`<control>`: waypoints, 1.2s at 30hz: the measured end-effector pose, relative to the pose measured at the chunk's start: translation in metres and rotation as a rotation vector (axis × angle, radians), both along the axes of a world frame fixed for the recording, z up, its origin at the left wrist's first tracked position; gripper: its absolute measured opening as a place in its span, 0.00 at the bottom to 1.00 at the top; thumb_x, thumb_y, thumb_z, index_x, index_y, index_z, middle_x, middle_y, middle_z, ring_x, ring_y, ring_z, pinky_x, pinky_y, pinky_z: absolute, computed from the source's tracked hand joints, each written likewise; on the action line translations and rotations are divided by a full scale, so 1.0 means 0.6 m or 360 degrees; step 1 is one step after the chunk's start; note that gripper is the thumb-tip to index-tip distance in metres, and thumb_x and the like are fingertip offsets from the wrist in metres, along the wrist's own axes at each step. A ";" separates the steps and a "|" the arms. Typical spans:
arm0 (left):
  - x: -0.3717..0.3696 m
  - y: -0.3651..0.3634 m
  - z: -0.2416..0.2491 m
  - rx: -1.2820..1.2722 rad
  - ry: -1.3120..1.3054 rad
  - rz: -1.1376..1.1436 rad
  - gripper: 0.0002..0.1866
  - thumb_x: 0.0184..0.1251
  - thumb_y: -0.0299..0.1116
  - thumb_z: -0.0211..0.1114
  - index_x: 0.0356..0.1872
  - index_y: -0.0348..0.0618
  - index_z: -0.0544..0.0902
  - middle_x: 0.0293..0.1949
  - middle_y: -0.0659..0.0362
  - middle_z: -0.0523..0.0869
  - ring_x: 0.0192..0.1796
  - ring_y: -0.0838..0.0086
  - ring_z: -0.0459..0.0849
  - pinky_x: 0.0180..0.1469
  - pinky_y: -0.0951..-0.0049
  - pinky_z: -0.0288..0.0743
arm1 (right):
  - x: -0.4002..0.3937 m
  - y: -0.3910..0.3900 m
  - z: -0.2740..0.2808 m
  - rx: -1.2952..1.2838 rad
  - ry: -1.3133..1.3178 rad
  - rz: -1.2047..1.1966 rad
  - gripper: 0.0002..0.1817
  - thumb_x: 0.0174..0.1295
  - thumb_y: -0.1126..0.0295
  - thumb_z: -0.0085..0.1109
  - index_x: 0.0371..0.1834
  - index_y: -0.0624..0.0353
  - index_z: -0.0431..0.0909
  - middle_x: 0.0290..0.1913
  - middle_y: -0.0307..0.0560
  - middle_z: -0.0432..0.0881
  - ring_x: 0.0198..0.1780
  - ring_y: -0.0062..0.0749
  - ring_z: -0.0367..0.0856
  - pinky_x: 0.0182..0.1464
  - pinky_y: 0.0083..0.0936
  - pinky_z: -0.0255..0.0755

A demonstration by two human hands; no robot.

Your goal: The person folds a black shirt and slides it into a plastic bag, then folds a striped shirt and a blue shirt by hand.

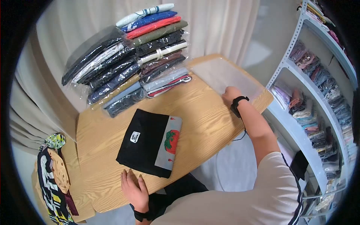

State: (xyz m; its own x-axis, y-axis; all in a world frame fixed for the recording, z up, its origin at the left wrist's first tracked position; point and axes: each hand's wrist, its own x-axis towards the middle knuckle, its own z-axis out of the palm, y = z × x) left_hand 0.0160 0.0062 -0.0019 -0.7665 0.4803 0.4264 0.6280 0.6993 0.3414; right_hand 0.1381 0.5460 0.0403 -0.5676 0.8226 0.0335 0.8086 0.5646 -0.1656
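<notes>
A folded black garment (146, 140) lies on the table with a white barcode label on it. Along its right side runs a grey panel with a red and green print. My left hand (135, 191) lies flat at the table's front edge, just below the garment, fingers stretched out and holding nothing. Over at the right, my right hand (231, 95) is closed at the near edge of a clear plastic bag (219, 71), which lies flat on the table. Its fingertips are tucked under and partly hidden.
Bagged folded clothes (157, 45) stand in tall stacks at the back of the wooden table (101, 150). Loose patterned clothes (56, 176) hang at the left. Metal shelves (300, 75) full of bagged garments rise at the right. Curtains (217, 22) line the back.
</notes>
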 end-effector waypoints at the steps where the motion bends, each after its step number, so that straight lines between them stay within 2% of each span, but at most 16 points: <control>1: 0.000 0.000 -0.001 -0.0004 0.0015 -0.0004 0.24 0.62 0.35 0.57 0.57 0.34 0.69 0.60 0.41 0.69 0.63 0.46 0.65 0.64 0.54 0.57 | -0.003 0.002 -0.001 0.0027 0.0009 -0.0021 0.15 0.54 0.66 0.54 0.35 0.69 0.81 0.39 0.64 0.81 0.43 0.53 0.80 0.48 0.38 0.73; 6: 0.000 0.003 0.001 -0.0009 0.0009 0.0000 0.23 0.62 0.35 0.57 0.57 0.34 0.70 0.59 0.42 0.71 0.62 0.46 0.66 0.63 0.54 0.58 | -0.004 0.049 -0.027 0.0109 0.0013 -0.0049 0.12 0.54 0.70 0.53 0.34 0.68 0.81 0.37 0.63 0.81 0.41 0.54 0.81 0.46 0.40 0.75; 8: 0.000 0.004 0.003 0.0006 0.0019 -0.0014 0.23 0.62 0.35 0.57 0.56 0.34 0.70 0.58 0.42 0.71 0.62 0.46 0.67 0.63 0.54 0.58 | -0.002 0.060 -0.036 0.0061 0.0396 -0.0336 0.11 0.53 0.69 0.55 0.31 0.67 0.80 0.28 0.58 0.82 0.31 0.46 0.83 0.38 0.34 0.75; 12: 0.000 0.002 0.003 0.0020 0.0016 0.0004 0.23 0.62 0.35 0.57 0.56 0.34 0.71 0.58 0.42 0.72 0.61 0.47 0.67 0.62 0.54 0.59 | 0.021 0.121 -0.060 -0.0234 0.0792 -0.0495 0.09 0.54 0.72 0.57 0.31 0.68 0.79 0.25 0.51 0.81 0.25 0.38 0.81 0.34 0.27 0.75; 14: -0.001 0.001 0.000 0.0053 0.0040 -0.0019 0.23 0.62 0.35 0.57 0.56 0.33 0.71 0.57 0.42 0.73 0.61 0.47 0.68 0.62 0.54 0.59 | 0.034 0.123 -0.057 -0.1028 0.1616 -0.0647 0.07 0.54 0.73 0.61 0.29 0.67 0.78 0.26 0.51 0.81 0.28 0.36 0.80 0.30 0.25 0.73; 15: 0.000 0.001 0.001 0.0058 0.0037 -0.0019 0.23 0.62 0.35 0.57 0.56 0.33 0.71 0.57 0.42 0.73 0.61 0.47 0.68 0.62 0.54 0.59 | 0.028 0.087 -0.037 -0.0952 0.1896 -0.0702 0.04 0.55 0.76 0.61 0.28 0.65 0.76 0.24 0.44 0.78 0.25 0.27 0.76 0.26 0.19 0.70; 16: 0.000 0.002 0.002 0.0061 0.0038 -0.0014 0.23 0.62 0.35 0.57 0.55 0.33 0.71 0.57 0.42 0.73 0.61 0.47 0.68 0.62 0.54 0.60 | 0.032 0.096 -0.040 -0.0944 0.1893 -0.0699 0.04 0.55 0.76 0.61 0.28 0.65 0.76 0.24 0.44 0.78 0.25 0.27 0.76 0.26 0.19 0.70; 18: 0.000 0.004 0.003 0.0068 0.0037 -0.0010 0.22 0.62 0.35 0.57 0.55 0.32 0.71 0.57 0.42 0.73 0.61 0.46 0.68 0.62 0.54 0.60 | 0.039 0.107 -0.047 -0.1132 0.1997 -0.0473 0.04 0.57 0.74 0.59 0.29 0.63 0.77 0.26 0.41 0.79 0.26 0.24 0.76 0.28 0.19 0.70; 22: 0.002 0.003 0.005 0.0101 0.0022 -0.0031 0.23 0.60 0.33 0.58 0.54 0.32 0.71 0.57 0.42 0.73 0.60 0.46 0.69 0.62 0.54 0.61 | 0.028 0.005 0.012 -0.1127 0.2004 -0.0428 0.04 0.60 0.72 0.56 0.31 0.60 0.78 0.27 0.37 0.79 0.28 0.20 0.76 0.31 0.17 0.70; 24: 0.002 -0.001 0.010 0.0095 0.0016 -0.0026 0.23 0.60 0.33 0.58 0.54 0.32 0.70 0.57 0.41 0.73 0.60 0.46 0.69 0.62 0.54 0.61 | 0.020 -0.047 0.016 -0.1255 0.1854 -0.0145 0.04 0.61 0.71 0.55 0.33 0.57 0.79 0.31 0.34 0.80 0.31 0.18 0.75 0.36 0.15 0.69; 26: 0.001 -0.002 0.010 0.0178 0.0036 -0.0109 0.21 0.61 0.31 0.57 0.54 0.31 0.70 0.56 0.40 0.72 0.59 0.47 0.69 0.62 0.55 0.62 | 0.001 -0.157 0.041 -0.1356 0.1963 0.0007 0.04 0.61 0.72 0.54 0.34 0.58 0.79 0.40 0.36 0.80 0.33 0.16 0.73 0.39 0.15 0.68; 30: -0.001 -0.006 0.009 0.0306 -0.0065 -0.0154 0.24 0.60 0.32 0.59 0.56 0.32 0.70 0.55 0.42 0.74 0.58 0.48 0.70 0.62 0.57 0.63 | -0.044 -0.372 0.075 -0.1389 0.2078 0.0578 0.05 0.64 0.72 0.52 0.38 0.59 0.77 0.66 0.50 0.64 0.58 0.22 0.69 0.51 0.19 0.66; 31: -0.003 -0.012 0.008 0.0382 -0.0170 -0.0215 0.24 0.61 0.31 0.59 0.57 0.32 0.69 0.56 0.42 0.73 0.59 0.49 0.70 0.62 0.58 0.62 | -0.056 -0.415 0.082 -0.1344 0.1954 0.0759 0.06 0.64 0.71 0.52 0.38 0.60 0.76 0.70 0.54 0.59 0.66 0.26 0.61 0.59 0.21 0.60; 34: -0.008 -0.041 0.006 0.0764 -0.0599 -0.0372 0.24 0.65 0.28 0.55 0.61 0.33 0.64 0.60 0.43 0.70 0.63 0.55 0.68 0.65 0.63 0.60 | -0.097 -0.555 0.116 -0.1808 0.1739 0.0783 0.07 0.65 0.70 0.51 0.38 0.62 0.75 0.70 0.55 0.59 0.67 0.28 0.61 0.63 0.22 0.55; 35: -0.009 -0.053 0.006 0.0944 -0.0769 -0.0437 0.24 0.67 0.27 0.51 0.63 0.34 0.61 0.61 0.45 0.68 0.64 0.58 0.66 0.66 0.65 0.57 | -0.124 -0.590 0.103 -0.1651 0.1764 0.1119 0.08 0.65 0.69 0.51 0.39 0.62 0.74 0.70 0.56 0.59 0.69 0.30 0.58 0.64 0.22 0.55; 36: -0.010 -0.068 0.006 0.1133 -0.0928 -0.0506 0.25 0.69 0.26 0.48 0.66 0.36 0.58 0.63 0.47 0.66 0.66 0.62 0.64 0.67 0.66 0.54 | -0.147 -0.629 0.095 -0.1783 0.1736 0.1233 0.09 0.65 0.67 0.51 0.38 0.64 0.73 0.70 0.59 0.58 0.70 0.33 0.56 0.65 0.23 0.54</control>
State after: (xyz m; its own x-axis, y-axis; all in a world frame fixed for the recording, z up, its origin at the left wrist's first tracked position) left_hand 0.0101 -0.0345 0.0014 -0.8283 0.4784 0.2914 0.3501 0.0359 0.9360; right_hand 0.0498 0.1685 0.0975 -0.9138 0.2855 0.2888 -0.3083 -0.0249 -0.9510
